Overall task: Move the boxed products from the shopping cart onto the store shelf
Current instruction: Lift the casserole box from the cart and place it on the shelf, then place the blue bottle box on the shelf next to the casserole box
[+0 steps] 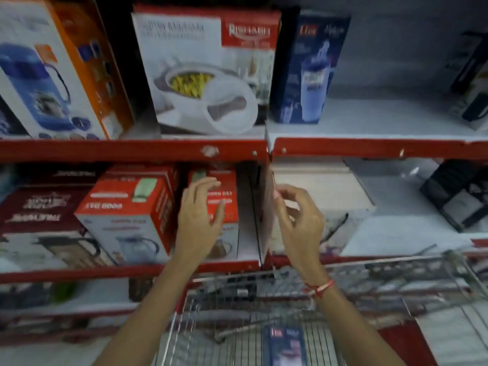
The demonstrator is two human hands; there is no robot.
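Red-topped box (224, 207): we see it upright on the middle shelf (132, 270), near that shelf's front edge, just left of the white divider panel (248, 207).
Left hand (198, 215): we hold it spread flat over the box's front face, fingers loose and gripping nothing; whether it touches the box we cannot tell.
Right hand (298, 220): ours is slack and half curled beside the divider's front edge, clasping nothing; a red thread (320, 287) circles the wrist.
Neighbouring box (126, 215): same red top, standing just left of the first one.
Shopping cart (396, 286): we see its wire basket below the shelf, with one blue box (285, 344) lying flat in it, near the bottom edge of view.
Upper shelf (132, 150): it carries a casserole box (208, 72) at the middle and a matching blue box (309, 70) just right of it.
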